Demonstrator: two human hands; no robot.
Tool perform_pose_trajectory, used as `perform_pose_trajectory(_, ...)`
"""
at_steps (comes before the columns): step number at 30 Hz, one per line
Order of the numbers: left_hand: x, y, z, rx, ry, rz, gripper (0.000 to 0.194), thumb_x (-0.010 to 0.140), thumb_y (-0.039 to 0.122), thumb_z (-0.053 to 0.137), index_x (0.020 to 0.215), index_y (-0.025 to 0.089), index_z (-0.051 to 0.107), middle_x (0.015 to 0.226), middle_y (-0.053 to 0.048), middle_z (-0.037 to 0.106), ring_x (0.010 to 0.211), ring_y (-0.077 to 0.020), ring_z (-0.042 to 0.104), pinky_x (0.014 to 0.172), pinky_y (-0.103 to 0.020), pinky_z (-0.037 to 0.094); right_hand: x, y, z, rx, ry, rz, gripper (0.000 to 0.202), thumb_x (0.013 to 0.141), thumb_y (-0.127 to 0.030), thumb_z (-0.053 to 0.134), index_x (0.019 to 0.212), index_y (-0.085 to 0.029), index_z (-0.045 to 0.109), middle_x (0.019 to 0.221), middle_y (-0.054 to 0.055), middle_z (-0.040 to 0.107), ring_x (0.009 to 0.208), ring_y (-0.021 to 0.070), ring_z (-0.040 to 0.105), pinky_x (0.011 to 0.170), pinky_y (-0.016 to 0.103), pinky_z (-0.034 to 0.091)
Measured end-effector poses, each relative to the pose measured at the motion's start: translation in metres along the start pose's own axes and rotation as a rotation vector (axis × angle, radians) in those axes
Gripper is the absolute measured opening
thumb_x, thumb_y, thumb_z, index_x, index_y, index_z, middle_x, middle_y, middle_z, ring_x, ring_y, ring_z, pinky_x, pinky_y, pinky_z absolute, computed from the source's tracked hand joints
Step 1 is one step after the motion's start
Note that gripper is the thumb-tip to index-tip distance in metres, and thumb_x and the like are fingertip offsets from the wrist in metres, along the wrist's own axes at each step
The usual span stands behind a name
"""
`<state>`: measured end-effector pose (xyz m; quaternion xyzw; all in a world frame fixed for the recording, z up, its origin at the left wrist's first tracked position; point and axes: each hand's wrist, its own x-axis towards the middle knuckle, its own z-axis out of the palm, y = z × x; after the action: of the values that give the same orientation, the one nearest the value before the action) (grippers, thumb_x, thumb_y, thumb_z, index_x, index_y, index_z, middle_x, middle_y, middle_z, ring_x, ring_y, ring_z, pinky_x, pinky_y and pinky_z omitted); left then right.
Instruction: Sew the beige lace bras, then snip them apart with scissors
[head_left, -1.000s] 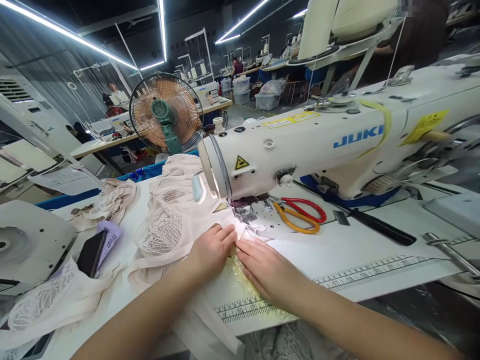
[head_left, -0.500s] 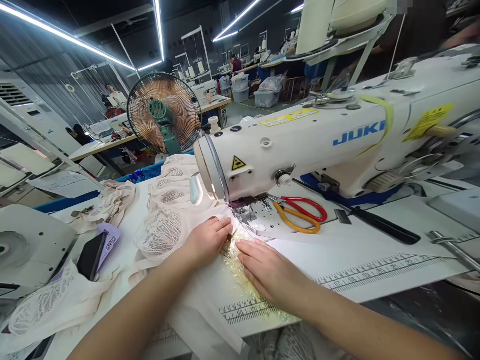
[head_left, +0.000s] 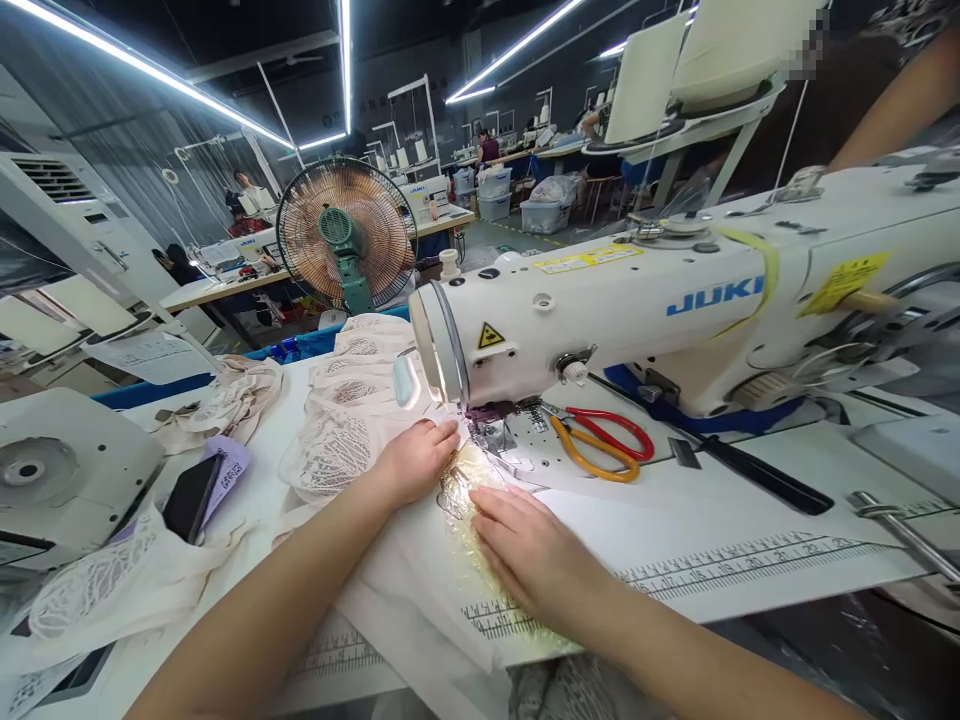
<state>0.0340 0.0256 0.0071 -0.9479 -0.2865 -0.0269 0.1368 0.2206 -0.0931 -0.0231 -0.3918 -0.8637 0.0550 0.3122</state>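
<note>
Pale cloth (head_left: 382, 425) lies under the left hand (head_left: 420, 460) (pinching unclear), apparently guided at the machine (head_left: 517, 340); the right hand (head_left: 532, 545), fingers flat together, likely steadies it.

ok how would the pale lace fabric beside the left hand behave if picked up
The lace fabric would probably sag, since its edges lie in loose folds. It is likely light, given the thin openwork. It may keep some shape, though, where it bulges into rounded forms.
</note>
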Motion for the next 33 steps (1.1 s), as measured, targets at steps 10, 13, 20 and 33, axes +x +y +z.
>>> perform_pose_trajectory(10,-0.035,0.001,-0.011,0.053,-0.026,-0.219,0.032,0.089,0.017,0.039,0.117,0.012,0.054,0.129,-0.014,0.053,0.109,-0.0260,0.053,0.088,-0.042,0.046,-0.017,-0.081,0.049,-0.151,0.029,-0.175,0.044,0.068,-0.049,0.064,0.097,-0.016,0.055,0.080,0.007,0.059,0.070,0.0213,0.051,0.061,0.035,0.042)
perform_pose_trajectory(13,-0.073,0.006,-0.020,0.090,-0.035,-0.369,0.039,0.084,0.013,0.043,0.123,0.011,0.049,0.128,-0.018,0.051,0.112,-0.0289,0.051,0.089,-0.046,0.044,-0.022,-0.080,0.036,-0.183,0.130,-0.174,0.024,0.070,-0.018,0.063,0.092,-0.016,0.056,0.081,0.006,0.062,0.073,0.0202,0.054,0.067,0.032,0.044)
perform_pose_trajectory(20,-0.150,0.019,-0.046,0.023,-0.060,-0.660,0.038,0.077,0.008,0.046,0.114,0.016,0.055,0.100,-0.013,0.063,0.093,-0.0256,0.060,0.081,-0.041,0.047,-0.023,-0.062,0.002,0.006,-0.005,-0.182,0.034,0.070,0.003,0.041,0.083,-0.022,0.060,0.082,0.001,0.068,0.073,0.0153,0.063,0.065,0.022,0.049)
perform_pose_trajectory(33,-0.118,-0.025,-0.121,-0.328,-0.404,-0.789,0.025,0.081,0.037,0.048,0.083,0.017,0.063,0.070,-0.004,0.062,0.064,-0.0174,0.059,0.057,-0.026,0.046,-0.008,0.016,-0.057,-0.074,-0.382,0.092,0.021,0.087,-0.022,0.044,0.071,-0.022,0.058,0.066,-0.001,0.062,0.060,0.0133,0.057,0.052,0.020,0.041)
